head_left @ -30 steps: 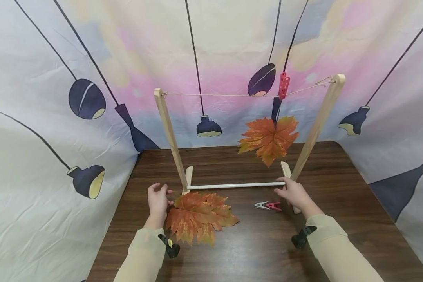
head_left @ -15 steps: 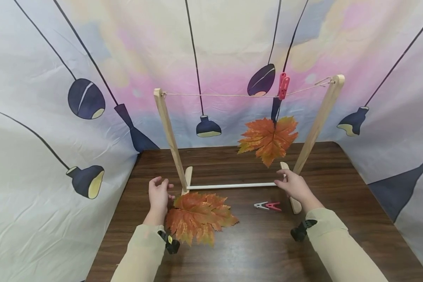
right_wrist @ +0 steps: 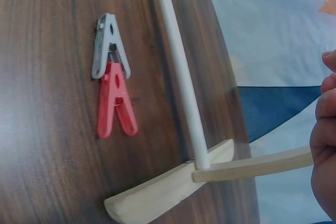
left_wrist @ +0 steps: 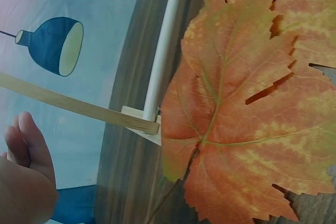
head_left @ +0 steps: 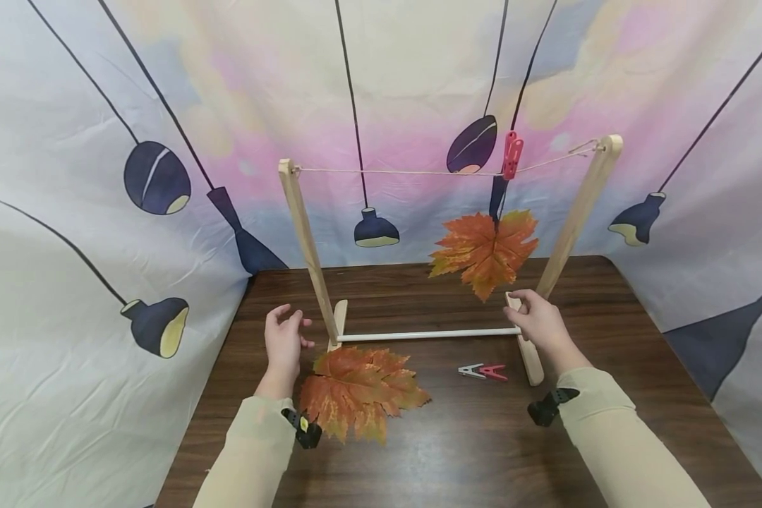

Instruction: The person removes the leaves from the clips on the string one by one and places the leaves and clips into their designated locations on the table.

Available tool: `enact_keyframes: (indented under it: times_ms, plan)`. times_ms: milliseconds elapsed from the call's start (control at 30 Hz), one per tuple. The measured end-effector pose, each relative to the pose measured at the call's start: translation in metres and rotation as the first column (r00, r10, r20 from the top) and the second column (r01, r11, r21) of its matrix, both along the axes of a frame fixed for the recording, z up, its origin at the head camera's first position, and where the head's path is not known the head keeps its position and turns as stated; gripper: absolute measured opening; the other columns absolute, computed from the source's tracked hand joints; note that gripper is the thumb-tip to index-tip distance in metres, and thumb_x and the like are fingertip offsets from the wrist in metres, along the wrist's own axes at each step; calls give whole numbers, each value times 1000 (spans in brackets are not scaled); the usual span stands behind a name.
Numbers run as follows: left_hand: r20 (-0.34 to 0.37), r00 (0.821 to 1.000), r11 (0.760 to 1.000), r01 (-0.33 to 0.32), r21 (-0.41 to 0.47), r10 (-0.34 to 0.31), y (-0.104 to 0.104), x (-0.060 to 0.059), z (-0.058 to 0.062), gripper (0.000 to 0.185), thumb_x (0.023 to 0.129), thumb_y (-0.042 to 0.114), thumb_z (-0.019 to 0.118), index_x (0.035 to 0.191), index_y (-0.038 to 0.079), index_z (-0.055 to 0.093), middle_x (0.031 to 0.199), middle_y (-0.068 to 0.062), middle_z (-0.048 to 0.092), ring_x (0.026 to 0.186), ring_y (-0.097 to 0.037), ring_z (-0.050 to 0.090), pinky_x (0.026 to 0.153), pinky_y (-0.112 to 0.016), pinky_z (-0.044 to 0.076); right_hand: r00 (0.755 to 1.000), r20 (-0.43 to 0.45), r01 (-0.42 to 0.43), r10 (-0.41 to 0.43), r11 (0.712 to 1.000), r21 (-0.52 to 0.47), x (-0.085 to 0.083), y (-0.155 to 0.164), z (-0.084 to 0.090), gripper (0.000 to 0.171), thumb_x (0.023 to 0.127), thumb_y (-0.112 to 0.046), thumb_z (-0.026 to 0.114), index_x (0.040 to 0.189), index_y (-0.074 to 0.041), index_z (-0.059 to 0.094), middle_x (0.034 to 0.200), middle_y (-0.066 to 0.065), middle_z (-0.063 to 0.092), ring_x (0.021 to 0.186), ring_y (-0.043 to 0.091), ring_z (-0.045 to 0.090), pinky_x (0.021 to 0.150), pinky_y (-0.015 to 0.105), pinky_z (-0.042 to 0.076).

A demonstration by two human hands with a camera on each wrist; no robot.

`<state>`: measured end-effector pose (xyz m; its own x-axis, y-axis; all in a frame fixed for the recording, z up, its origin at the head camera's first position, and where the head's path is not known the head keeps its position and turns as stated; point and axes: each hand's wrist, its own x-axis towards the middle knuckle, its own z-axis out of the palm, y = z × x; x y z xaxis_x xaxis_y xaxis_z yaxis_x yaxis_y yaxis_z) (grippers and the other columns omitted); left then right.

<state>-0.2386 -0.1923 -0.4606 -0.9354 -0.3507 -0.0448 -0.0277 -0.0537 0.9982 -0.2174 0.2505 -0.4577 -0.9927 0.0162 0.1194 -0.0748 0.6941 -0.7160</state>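
In the head view my left hand [head_left: 283, 344] hovers left of the stand's left post [head_left: 309, 250], its fingers loosely bent and holding nothing. My right hand [head_left: 542, 323] is beside the lower part of the right post [head_left: 578, 212], fingers loosely bent, with nothing seen in them. A large orange maple leaf [head_left: 362, 394] lies on the table near the left foot. Another orange maple leaf [head_left: 485, 250] hangs from the string, below a red clothespin [head_left: 511, 155]. A grey clothespin [right_wrist: 110, 45] and a red clothespin [right_wrist: 115, 100] lie touching on the table.
A white rod [head_left: 428, 335] joins the wooden feet of the stand, and a string [head_left: 394, 171] runs between its post tops. The brown wooden table [head_left: 432, 458] ends at a cloth backdrop [head_left: 228, 106] printed with lamps.
My right hand has lifted away from the rod's right end, moving up and slightly right. The left hand has risen slightly off the leaf's edge. Leaves and clothespins stay put.
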Motion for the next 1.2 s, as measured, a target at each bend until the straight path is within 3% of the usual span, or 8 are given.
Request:
enact_keyframes:
  times_ms: [233, 467, 733, 900, 1200]
  plan:
    - [-32, 996, 997, 79, -25, -80, 6, 4, 15, 31, 89, 17, 48, 117, 11, 36, 89, -27, 56, 34, -12, 38, 40, -37, 46, 1000, -7, 14, -14, 1000, -23, -1, 0, 7, 48, 84, -40, 51, 118, -6, 45, 62, 6, 50, 44, 23, 51, 37, 30, 38]
    - [-91, 990, 994, 106, -9, -106, 14, 12, 37, 27, 89, 15, 48, 113, 10, 37, 77, -15, 58, 34, -13, 39, 38, -34, 46, 994, -74, 72, -76, 996, -47, 1, -1, 15, 41, 84, -37, 52, 113, -8, 48, 66, 7, 53, 42, 22, 52, 38, 30, 38]
    - [-139, 986, 996, 92, 0, -92, 13, 15, 44, 28, 88, 12, 48, 110, 1, 35, 73, -16, 58, 33, -15, 37, 35, -30, 44, 989, -115, 88, -95, 994, -63, 0, -1, 25, 37, 85, -31, 53, 112, -8, 48, 66, 6, 52, 44, 23, 52, 38, 29, 39]
    - [-181, 981, 997, 74, -2, -73, 15, 18, 50, 18, 88, 10, 49, 101, 2, 38, 70, -16, 57, 32, -16, 37, 33, -31, 43, 984, -143, 103, -111, 993, -64, 0, -1, 29, 37, 85, -34, 52, 112, -9, 49, 66, 6, 52, 42, 17, 51, 38, 29, 40]
    - [-249, 955, 986, 165, 3, -159, 22, 21, 51, 23, 88, 10, 49, 103, -3, 37, 67, -9, 57, 33, -14, 37, 34, -27, 43, 977, -154, 136, -149, 987, -88, 0, -1, 36, 38, 85, -36, 51, 114, -12, 49, 68, 6, 53, 45, 17, 51, 37, 29, 39]
